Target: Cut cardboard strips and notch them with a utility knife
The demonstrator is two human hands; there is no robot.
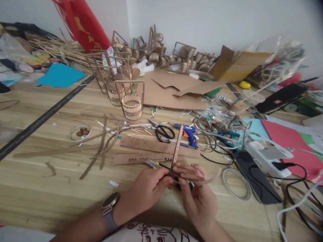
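Note:
Close to the table's front edge my two hands meet on a narrow brown cardboard strip (177, 148). One part of the strip stands upright, and another part runs right across my right fingers and curls at its tip. My left hand (151, 188), with a watch on its wrist, pinches the strip at the bend between thumb and forefinger. My right hand (199, 191) grips it just beside, thumb below and fingers above. Partly hidden behind the hands lies a utility knife (152, 163). Beyond them are a printed cardboard strip (131, 159) and black-handled scissors (165, 132).
Small handled wooden-slat buckets (132, 107) stand at the back left. A blue glue gun (188, 133) lies mid-table. At right are a phone (254, 178), a tape roll (236, 183) and a white power strip (268, 158) with cables. Flat cardboard (166, 92) lies behind.

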